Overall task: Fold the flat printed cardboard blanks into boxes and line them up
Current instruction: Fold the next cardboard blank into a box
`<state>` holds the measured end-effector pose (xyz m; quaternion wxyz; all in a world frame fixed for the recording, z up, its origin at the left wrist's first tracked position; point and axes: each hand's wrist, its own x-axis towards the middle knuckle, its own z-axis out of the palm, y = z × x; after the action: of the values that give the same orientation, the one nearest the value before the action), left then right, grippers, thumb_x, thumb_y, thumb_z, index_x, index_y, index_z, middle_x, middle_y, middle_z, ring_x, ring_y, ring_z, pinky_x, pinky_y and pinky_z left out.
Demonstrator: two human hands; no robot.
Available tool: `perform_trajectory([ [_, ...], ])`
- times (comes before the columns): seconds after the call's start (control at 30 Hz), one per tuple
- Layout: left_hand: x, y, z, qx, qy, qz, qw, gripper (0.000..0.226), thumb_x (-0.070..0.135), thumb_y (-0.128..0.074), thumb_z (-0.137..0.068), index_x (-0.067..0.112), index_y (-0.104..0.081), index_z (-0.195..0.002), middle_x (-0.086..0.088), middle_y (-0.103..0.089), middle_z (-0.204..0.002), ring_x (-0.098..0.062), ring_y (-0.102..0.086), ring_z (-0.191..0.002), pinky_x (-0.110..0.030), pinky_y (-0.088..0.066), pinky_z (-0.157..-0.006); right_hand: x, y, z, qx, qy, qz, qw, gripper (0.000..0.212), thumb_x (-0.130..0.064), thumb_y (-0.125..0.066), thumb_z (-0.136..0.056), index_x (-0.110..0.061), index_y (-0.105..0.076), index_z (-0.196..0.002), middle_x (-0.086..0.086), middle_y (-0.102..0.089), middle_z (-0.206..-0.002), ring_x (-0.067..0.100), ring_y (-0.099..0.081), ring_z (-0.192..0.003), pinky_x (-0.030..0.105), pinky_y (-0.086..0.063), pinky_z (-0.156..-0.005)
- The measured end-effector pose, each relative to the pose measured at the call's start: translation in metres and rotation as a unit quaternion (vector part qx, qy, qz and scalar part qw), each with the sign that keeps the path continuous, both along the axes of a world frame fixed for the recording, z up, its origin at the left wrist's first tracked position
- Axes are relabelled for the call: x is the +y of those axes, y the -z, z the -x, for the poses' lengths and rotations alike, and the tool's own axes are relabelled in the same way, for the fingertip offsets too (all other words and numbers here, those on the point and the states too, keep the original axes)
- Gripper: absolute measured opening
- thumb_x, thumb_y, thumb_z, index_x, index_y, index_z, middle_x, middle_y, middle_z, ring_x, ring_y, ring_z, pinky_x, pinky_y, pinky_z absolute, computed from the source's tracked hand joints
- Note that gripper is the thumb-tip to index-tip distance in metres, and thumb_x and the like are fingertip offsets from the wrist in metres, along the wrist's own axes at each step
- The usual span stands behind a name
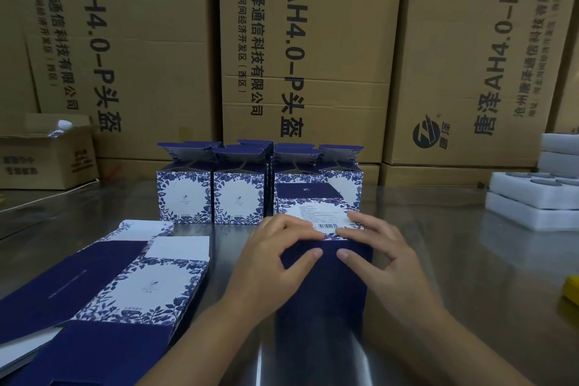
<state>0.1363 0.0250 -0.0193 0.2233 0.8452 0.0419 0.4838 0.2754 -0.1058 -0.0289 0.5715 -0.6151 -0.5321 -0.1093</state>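
Observation:
A navy box [324,288] with a blue floral print stands upended in front of me, its barcode panel on top. My left hand [275,257] and my right hand [379,257] both grip its upper end, fingers over the top panel and thumbs on the near navy face. Behind it stand several folded boxes [185,197] in rows with their top flaps up. A stack of flat blanks [119,294] lies at the left, partly out of frame.
The steel table [454,263] reflects light. Large brown cartons [307,50] wall off the back. A small open carton [47,157] sits far left. White foam trays [532,197] are stacked at the right, and a yellow object [572,288] shows at the right edge.

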Motion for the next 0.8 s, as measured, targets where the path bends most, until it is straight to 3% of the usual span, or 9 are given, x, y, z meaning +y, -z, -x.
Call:
perform_trajectory([
  [0.17, -0.008, 0.002, -0.004, -0.022, 0.011, -0.022, 0.999, 0.022, 0.027, -0.061, -0.083, 0.031, -0.071, -0.102, 0.014, -0.06, -0.101, 0.0, -0.051, -0.102, -0.023, -0.04, -0.091, 0.004, -0.004, 0.011, -0.033, 0.018, -0.057, 0.998, 0.022, -0.034, -0.069, -0.071, -0.045, -0.071, -0.09, -0.018, -0.064, -0.113, -0.003, -0.046, -0.117, 0.007, -0.032, -0.096],
  [0.37, -0.013, 0.002, -0.007, -0.055, -0.013, 0.008, 0.998, 0.02, 0.038, -0.061, -0.082, 0.026, -0.073, -0.092, 0.018, -0.065, -0.092, 0.001, -0.056, -0.097, -0.03, -0.045, -0.088, 0.008, -0.002, 0.011, -0.043, 0.037, -0.079, 0.995, 0.018, -0.034, -0.072, -0.071, -0.043, -0.071, -0.087, -0.023, -0.068, -0.099, 0.005, -0.053, -0.109, 0.013, -0.038, -0.094],
  [0.67, -0.013, 0.001, -0.014, -0.055, -0.021, 0.028, 0.998, 0.006, 0.026, -0.064, -0.081, 0.025, -0.07, -0.083, 0.016, -0.063, -0.084, -0.006, -0.057, -0.09, -0.032, -0.045, -0.083, 0.01, -0.003, 0.012, -0.045, 0.051, -0.072, 0.995, 0.015, -0.033, -0.075, -0.075, -0.042, -0.07, -0.086, -0.026, -0.068, -0.094, 0.0, -0.052, -0.107, 0.009, -0.036, -0.092],
  [0.8, -0.01, 0.0, -0.014, -0.049, -0.002, 0.041, 0.998, 0.008, 0.026, -0.063, -0.081, 0.024, -0.07, -0.084, 0.016, -0.063, -0.084, -0.002, -0.058, -0.089, -0.025, -0.045, -0.081, 0.01, -0.004, 0.015, -0.058, 0.064, -0.069, 0.994, 0.015, -0.033, -0.074, -0.077, -0.043, -0.07, -0.087, -0.024, -0.068, -0.09, 0.0, -0.05, -0.104, 0.016, -0.038, -0.092],
])
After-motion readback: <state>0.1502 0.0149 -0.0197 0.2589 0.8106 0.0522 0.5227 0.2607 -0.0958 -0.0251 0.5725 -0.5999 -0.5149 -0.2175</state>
